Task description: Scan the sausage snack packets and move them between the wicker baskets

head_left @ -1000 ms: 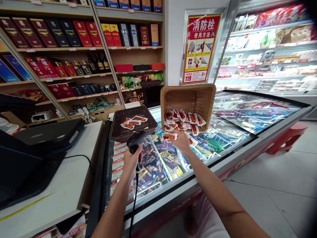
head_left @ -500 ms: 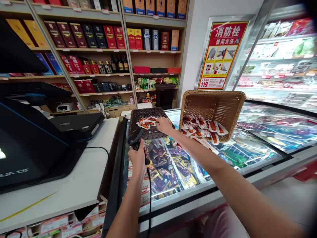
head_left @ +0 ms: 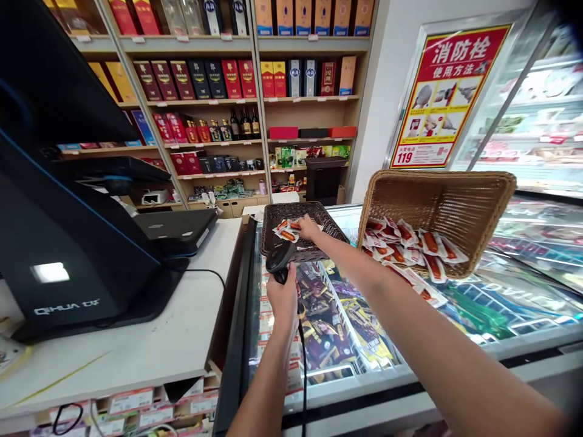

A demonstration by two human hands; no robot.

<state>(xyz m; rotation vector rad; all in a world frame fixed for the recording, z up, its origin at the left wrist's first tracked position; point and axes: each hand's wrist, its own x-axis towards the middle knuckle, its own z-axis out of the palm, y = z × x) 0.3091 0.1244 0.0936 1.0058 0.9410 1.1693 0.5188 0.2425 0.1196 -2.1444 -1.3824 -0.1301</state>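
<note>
My left hand (head_left: 283, 297) is closed round the handle of a black barcode scanner (head_left: 280, 256), whose head is near the front rim of a dark brown wicker basket (head_left: 328, 220). Inside that basket lie a few sausages in clear-and-white wrappers (head_left: 288, 235). My right hand (head_left: 310, 227) reaches into it, fingertips pinched at one wrapped sausage (head_left: 296, 226); the fingers partly hide the packet. To the right, a lighter wicker basket (head_left: 405, 193) stands tipped toward me, with many more wrapped sausages (head_left: 430, 241) at its lower side.
Both baskets stand on the glass top of a chest freezer (head_left: 355, 364) full of packaged goods. A checkout machine (head_left: 82, 255) occupies the white counter (head_left: 182, 340) at left. The scanner's cable (head_left: 303, 364) hangs beside my left forearm. Shelves of boxed bottles (head_left: 195, 79) line the back.
The view has swung left, so everything sits further right in it. The scanner's head now shows more from above. My right hand remains at the sausages in the dark basket.
</note>
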